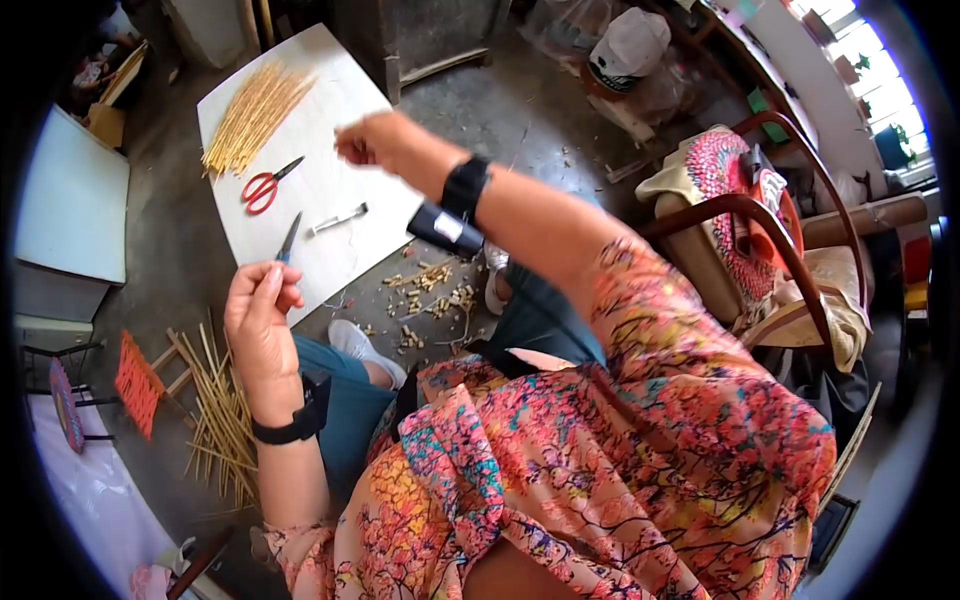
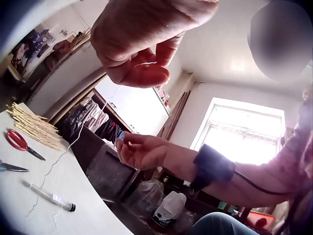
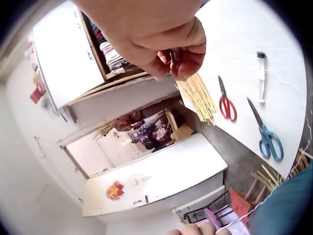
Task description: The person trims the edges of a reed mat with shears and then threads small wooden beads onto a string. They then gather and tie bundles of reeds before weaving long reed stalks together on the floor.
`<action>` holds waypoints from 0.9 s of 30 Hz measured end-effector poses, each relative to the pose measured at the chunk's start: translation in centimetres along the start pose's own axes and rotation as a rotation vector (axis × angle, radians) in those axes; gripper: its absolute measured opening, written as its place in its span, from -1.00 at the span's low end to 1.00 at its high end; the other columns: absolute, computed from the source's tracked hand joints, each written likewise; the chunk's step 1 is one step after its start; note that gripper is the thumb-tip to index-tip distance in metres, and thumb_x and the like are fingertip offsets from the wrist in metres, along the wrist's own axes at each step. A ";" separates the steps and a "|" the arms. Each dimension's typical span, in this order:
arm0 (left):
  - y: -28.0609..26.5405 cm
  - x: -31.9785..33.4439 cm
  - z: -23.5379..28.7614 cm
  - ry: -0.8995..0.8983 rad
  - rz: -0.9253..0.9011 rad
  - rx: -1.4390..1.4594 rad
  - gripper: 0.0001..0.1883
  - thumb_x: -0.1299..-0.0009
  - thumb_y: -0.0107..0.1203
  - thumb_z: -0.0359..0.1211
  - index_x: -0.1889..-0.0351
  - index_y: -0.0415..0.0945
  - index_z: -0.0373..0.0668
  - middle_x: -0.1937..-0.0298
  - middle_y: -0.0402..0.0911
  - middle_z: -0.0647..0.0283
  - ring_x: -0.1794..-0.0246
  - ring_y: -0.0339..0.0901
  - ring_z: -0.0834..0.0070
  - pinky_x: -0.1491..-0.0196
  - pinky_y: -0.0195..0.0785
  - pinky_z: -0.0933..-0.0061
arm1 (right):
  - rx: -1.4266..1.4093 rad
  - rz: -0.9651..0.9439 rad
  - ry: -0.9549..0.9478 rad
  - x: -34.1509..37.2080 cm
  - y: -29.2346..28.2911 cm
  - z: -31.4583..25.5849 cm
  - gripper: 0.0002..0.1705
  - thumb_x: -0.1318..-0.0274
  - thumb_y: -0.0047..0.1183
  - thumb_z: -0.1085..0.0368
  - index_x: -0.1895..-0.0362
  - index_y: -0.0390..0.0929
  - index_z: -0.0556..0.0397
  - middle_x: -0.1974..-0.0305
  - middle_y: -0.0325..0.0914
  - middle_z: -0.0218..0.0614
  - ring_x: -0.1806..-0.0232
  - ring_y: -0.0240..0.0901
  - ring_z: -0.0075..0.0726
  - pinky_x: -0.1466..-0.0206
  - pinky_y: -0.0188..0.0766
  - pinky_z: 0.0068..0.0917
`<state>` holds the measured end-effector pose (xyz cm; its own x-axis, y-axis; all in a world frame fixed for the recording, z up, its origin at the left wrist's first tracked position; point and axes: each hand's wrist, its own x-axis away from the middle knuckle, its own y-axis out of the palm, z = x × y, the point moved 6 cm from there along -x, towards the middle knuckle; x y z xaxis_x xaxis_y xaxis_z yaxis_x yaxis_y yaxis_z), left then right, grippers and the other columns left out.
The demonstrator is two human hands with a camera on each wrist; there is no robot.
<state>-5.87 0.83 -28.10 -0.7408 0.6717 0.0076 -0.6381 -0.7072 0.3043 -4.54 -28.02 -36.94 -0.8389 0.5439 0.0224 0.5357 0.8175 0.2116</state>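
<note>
My left hand [image 1: 262, 310] is raised before the table's near edge, thumb and fingertips pinching a fine white thread [image 2: 73, 142] that trails to the tabletop. My right hand [image 1: 385, 140] reaches out over the far side of the table with curled fingers; a small grey ribbed thing [image 3: 175, 53] shows among them, and I cannot tell whether it is held or worn. On the table lie blue-handled scissors [image 3: 268, 139], partly hidden by the left hand in the head view, red-handled scissors [image 1: 262, 193] and a clear tube [image 1: 338, 220] with a black cap.
A bundle of straw-coloured stalks [image 1: 255, 115] lies at the far left of the white table [image 1: 370, 215]. Cut stalk pieces [image 1: 430, 290] litter the floor beside it. Longer stalks [image 1: 220, 420] stand at the left knee. At the right is a chair [image 1: 740, 205] with bags.
</note>
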 end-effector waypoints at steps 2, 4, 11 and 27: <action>1.0 0.0 0.6 0.008 -0.011 -0.060 -0.94 -0.30 0.00 -0.42 0.33 0.44 -0.20 0.44 0.50 0.28 0.54 0.33 0.68 0.42 0.22 0.67 | 0.354 -0.003 -0.111 -2.2 -0.1 -4.1 -0.77 0.01 0.08 0.18 0.61 0.53 0.01 0.67 0.43 -0.49 0.66 0.29 -0.55 0.60 0.28 -0.45; 1.8 0.0 1.6 0.029 0.017 -0.106 -0.94 -0.29 0.01 -0.43 0.35 0.44 -0.22 0.51 0.47 0.30 0.60 0.30 0.69 0.49 0.17 0.72 | 0.157 0.102 0.079 -3.5 -0.7 -10.4 -0.69 0.02 0.09 0.10 0.68 0.50 -0.02 0.69 0.42 -0.52 0.67 0.26 -0.61 0.60 0.18 -0.54; 3.9 1.2 2.8 0.061 -0.005 0.152 -0.95 -0.29 0.02 -0.45 0.40 0.46 -0.20 0.68 0.33 0.44 0.70 0.15 0.77 0.63 -0.01 0.77 | -0.053 -0.143 -0.319 8.0 4.0 -20.7 -0.80 -0.03 0.13 0.20 0.39 0.47 0.04 0.50 0.42 -0.48 0.44 0.35 -0.58 0.33 0.34 -0.62; 6.8 1.2 8.6 0.175 -0.069 0.000 -0.93 -0.22 0.13 -0.45 0.38 0.51 -0.25 0.49 0.55 0.27 0.55 0.35 0.68 0.43 0.21 0.70 | 0.715 0.070 -0.313 11.8 1.4 -2.5 -0.81 0.09 0.18 0.31 0.52 0.47 0.16 0.60 0.47 -0.23 0.56 0.39 -0.35 0.47 0.31 -0.45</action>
<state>-9.33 -1.30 -17.82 -0.7207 0.6699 -0.1786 -0.6885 -0.6612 0.2979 -13.98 -20.93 -33.93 -0.7915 0.5397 -0.2868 0.6077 0.6449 -0.4635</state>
